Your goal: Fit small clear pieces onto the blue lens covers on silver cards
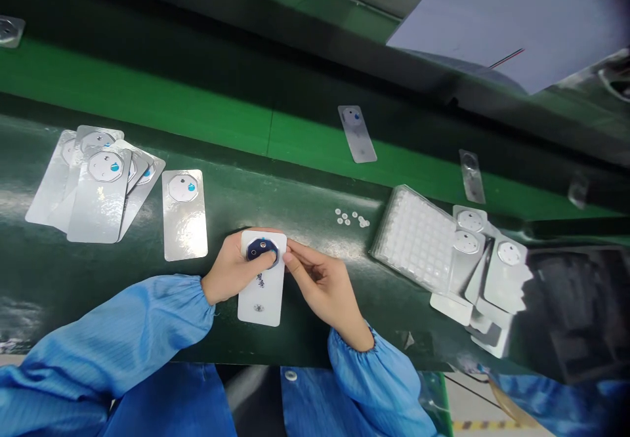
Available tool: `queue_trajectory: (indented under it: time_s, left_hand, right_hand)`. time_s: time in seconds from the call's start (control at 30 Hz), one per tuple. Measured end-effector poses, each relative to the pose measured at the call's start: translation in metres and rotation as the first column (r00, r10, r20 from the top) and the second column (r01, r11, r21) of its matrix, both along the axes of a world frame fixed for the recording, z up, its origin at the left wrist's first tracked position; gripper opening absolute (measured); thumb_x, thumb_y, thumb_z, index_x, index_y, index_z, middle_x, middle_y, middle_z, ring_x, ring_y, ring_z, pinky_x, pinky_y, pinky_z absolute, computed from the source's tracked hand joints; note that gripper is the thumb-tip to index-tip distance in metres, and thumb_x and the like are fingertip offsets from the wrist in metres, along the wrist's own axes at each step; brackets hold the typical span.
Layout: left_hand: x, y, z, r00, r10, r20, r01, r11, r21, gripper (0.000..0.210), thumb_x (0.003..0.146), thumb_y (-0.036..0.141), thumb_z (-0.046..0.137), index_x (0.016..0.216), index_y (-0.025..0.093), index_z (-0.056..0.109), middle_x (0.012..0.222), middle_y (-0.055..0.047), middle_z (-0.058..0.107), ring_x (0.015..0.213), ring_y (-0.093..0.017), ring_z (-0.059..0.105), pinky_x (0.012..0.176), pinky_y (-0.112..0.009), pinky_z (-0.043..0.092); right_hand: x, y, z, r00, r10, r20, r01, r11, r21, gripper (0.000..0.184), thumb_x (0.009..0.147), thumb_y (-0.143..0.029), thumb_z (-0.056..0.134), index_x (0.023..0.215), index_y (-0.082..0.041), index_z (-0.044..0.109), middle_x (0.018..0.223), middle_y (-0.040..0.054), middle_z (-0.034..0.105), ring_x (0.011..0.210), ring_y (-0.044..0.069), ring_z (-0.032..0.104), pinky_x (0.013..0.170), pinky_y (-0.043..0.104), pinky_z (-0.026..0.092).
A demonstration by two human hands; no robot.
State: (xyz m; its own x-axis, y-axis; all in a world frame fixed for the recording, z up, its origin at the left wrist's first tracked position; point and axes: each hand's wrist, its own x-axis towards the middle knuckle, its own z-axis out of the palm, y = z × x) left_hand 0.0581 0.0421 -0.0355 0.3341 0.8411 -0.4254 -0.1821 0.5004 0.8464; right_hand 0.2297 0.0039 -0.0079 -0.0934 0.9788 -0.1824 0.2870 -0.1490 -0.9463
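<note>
My left hand (239, 268) grips a white rectangular panel (260, 299) with rounded corners, held upright over the green work surface. The thumb presses on the dark octagonal window (256, 250) near the panel's top, and the other fingers are behind it. Black lettering and a small emblem mark its lower part. At the upper right edge of this panel, my right hand (327, 283) pinches with thumb and forefinger; its remaining fingers are curled. A silvery panel (184, 227) with a white octagon and a blue dot lies left of my left hand.
Overlapping panels (98, 201) lie at the left, others (504, 279) at the right. A clear tray (413, 240) of white pieces stands near several small white discs (343, 216). Beyond, a green strip (305, 128) carries spaced panels (358, 136). Another person's blue sleeve (551, 397) shows lower right.
</note>
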Motion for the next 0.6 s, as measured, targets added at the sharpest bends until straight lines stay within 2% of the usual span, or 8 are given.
queue_trajectory:
  time_s: [0.1,0.17,0.23,0.3,0.4,0.6]
  left_hand:
    - [0.0002,0.0002,-0.0004,0.999,-0.004,-0.036,0.005,0.999,0.038,0.035,0.076,0.022,0.075,0.11,0.012,0.076,0.094,-0.006,0.077,0.08,-0.019,0.071,0.067,-0.025,0.056]
    - [0.0007,0.0004,0.0,0.999,-0.006,-0.053,0.009,0.998,0.064,0.032,0.078,0.022,0.073,0.108,0.013,0.076,0.098,-0.006,0.078,0.085,-0.02,0.072,0.072,-0.027,0.057]
    - [0.001,0.0004,0.0007,0.998,-0.006,-0.057,0.01,0.997,0.083,0.031,0.08,0.024,0.073,0.109,0.013,0.076,0.102,-0.007,0.078,0.091,-0.022,0.073,0.079,-0.029,0.058]
    - [0.001,0.0004,0.0008,0.999,-0.012,-0.044,0.015,0.996,0.089,0.034,0.082,0.027,0.073,0.113,0.012,0.075,0.106,-0.008,0.078,0.096,-0.023,0.073,0.084,-0.031,0.058]
    - [0.0012,0.0003,-0.0007,0.999,-0.026,-0.026,0.029,0.995,0.1,0.037,0.084,0.032,0.072,0.116,0.013,0.074,0.107,-0.009,0.078,0.097,-0.024,0.073,0.084,-0.032,0.059]
    - [0.0016,0.0002,-0.0034,0.998,-0.04,-0.048,0.046,0.99,0.131,0.035,0.084,0.032,0.071,0.113,0.012,0.075,0.097,-0.007,0.077,0.093,-0.025,0.071,0.079,-0.031,0.058]
  right_hand:
    - [-0.0005,-0.0034,-0.0007,0.96,-0.094,0.262,0.036,0.976,0.216,0.028,0.099,-0.029,0.064,0.124,-0.025,0.074,0.112,0.0059,0.079,0.094,0.025,0.078,0.084,0.038,0.066]
    - [-0.0016,-0.0048,0.0002,0.904,-0.152,0.401,-0.016,0.922,0.387,0.024,0.099,-0.024,0.063,0.12,-0.025,0.076,0.111,0.0059,0.079,0.094,0.025,0.078,0.087,0.038,0.066]
    - [-0.0034,-0.0055,0.0005,0.86,-0.167,0.483,-0.103,0.869,0.484,0.022,0.1,-0.019,0.061,0.115,-0.024,0.076,0.113,0.0075,0.078,0.099,0.024,0.077,0.091,0.038,0.064]
    - [-0.0049,-0.0056,-0.0007,0.826,-0.151,0.543,-0.17,0.852,0.495,0.021,0.101,-0.017,0.059,0.113,-0.023,0.076,0.117,0.01,0.076,0.098,0.023,0.076,0.091,0.038,0.064]
    - [-0.0059,-0.0051,-0.0047,0.785,-0.152,0.6,-0.19,0.863,0.467,0.023,0.102,-0.019,0.058,0.117,-0.023,0.075,0.118,0.0106,0.073,0.089,0.02,0.074,0.085,0.037,0.064]
    - [-0.005,-0.0044,-0.0093,0.728,-0.19,0.659,-0.225,0.842,0.49,0.023,0.103,-0.021,0.058,0.114,-0.024,0.078,0.108,0.0097,0.073,0.077,0.017,0.067,0.063,0.03,0.057]
